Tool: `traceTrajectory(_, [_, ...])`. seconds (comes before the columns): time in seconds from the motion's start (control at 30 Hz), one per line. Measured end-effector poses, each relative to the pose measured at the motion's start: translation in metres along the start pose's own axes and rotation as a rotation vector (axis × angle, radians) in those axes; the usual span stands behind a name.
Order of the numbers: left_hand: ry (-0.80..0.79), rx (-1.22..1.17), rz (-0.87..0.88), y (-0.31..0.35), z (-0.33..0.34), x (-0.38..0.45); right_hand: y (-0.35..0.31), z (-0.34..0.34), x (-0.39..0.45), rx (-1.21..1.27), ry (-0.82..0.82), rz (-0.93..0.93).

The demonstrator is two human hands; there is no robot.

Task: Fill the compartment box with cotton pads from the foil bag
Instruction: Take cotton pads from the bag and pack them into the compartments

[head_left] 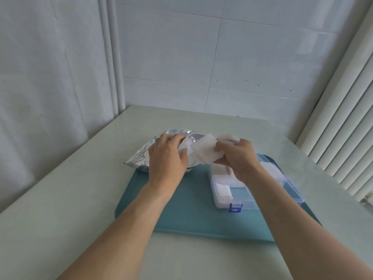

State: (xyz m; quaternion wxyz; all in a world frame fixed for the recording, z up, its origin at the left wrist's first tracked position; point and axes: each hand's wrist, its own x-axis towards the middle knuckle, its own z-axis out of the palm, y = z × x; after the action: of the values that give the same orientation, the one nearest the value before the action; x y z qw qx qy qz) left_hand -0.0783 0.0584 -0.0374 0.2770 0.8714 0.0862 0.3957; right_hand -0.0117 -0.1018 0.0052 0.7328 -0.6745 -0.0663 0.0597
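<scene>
Left hand (168, 156): grips the foil bag (141, 156) at its open mouth, at the far left edge of the tray (181, 215).
Right hand (238, 158): pinches a bunch of cotton pads (205, 151) just outside the bag's mouth.
Compartment box (252, 188): open on the tray's right, several compartments already holding pads.
Desk (60, 199): carries the tray.

A teal tray (181, 215) lies on a pale table (70, 199) beside white blinds (347, 122).
</scene>
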Motion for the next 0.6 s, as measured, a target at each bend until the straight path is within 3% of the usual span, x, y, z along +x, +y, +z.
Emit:
traceTrajectory(0.07, [0.029, 0.013, 0.036, 0.004, -0.001, -0.001, 0.002, -0.014, -0.004, 0.015, -0.001, 0.001])
traceTrajectory(0.2, [0.294, -0.17, 0.32, 0.029, -0.013, -0.005, 0.005, -0.04, -0.012, 0.115, -0.025, -0.018])
traceTrajectory(0.27, [0.299, -0.283, 0.387, 0.045, -0.018, -0.011, 0.006, -0.047, -0.016, 0.147, -0.101, -0.024])
traceTrajectory(0.47, [-0.021, -0.509, 0.16, 0.06, -0.013, -0.024, -0.005, -0.055, -0.029, -0.038, -0.355, -0.167])
traceTrajectory(0.6, [-0.386, -0.523, -0.076, 0.056, -0.014, -0.022, -0.011, -0.056, -0.038, -0.144, -0.412, -0.238])
